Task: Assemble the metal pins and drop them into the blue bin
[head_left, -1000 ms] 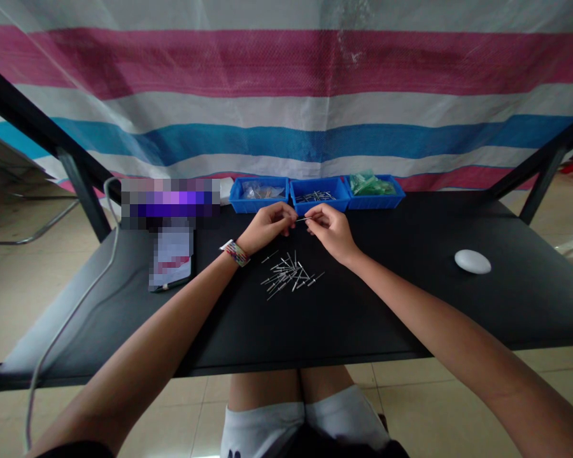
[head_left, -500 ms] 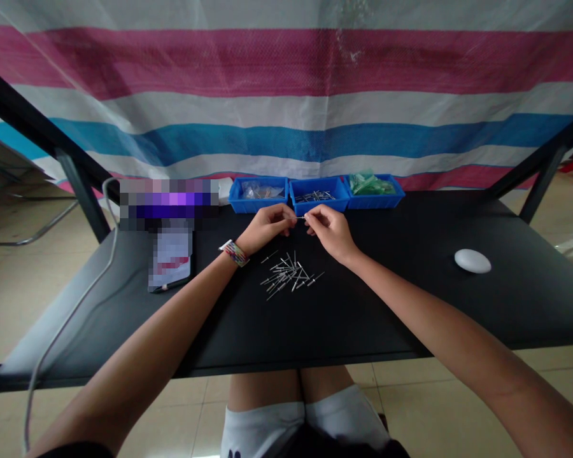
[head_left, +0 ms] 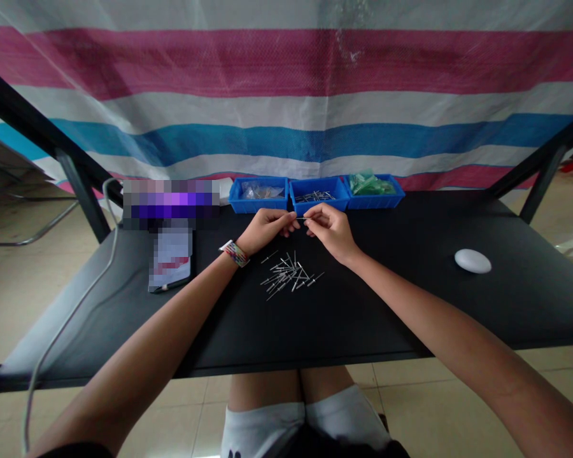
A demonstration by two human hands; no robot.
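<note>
One pin point(head_left: 300, 218) is pinched by our left grip point(head_left: 267, 229) and right grip point(head_left: 332, 232); tabletop point(head_left: 386, 312) stretches toward four o'clock, edge at six, striped sheet point(head_left: 286, 140) at twelve.

Light was dim, soft, rather cool. Pale sheen lay on left side of black table point(head_left: 386, 318); grey cable point(head_left: 116, 232) threw faint shadow there. Wide lens stretched my forearms point(head_left: 167, 337) toward lower corners. Coarse pixel blocks covered phone point(head_left: 172, 251). Thin pin point(head_left: 301, 218) between my fingers point(head_left: 282, 221) looked too small for detail.
</note>
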